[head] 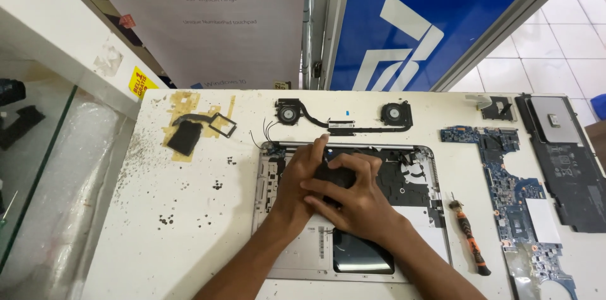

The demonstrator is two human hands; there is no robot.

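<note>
Your right hand (353, 196) lies on top, your left hand (302, 177) just under it; both press flat with fingers together on a small black part in the open silver laptop shell (278, 256). Farther off lies the black twin-fan cooler (344, 120).

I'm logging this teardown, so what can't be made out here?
Head view only:
- What lies under the left hand and right hand: both cover the middle of the open laptop base.
- Bottom of the blue circuit board: cut off by the frame edge.
- Small dark specks on the table: too small to identify.
</note>
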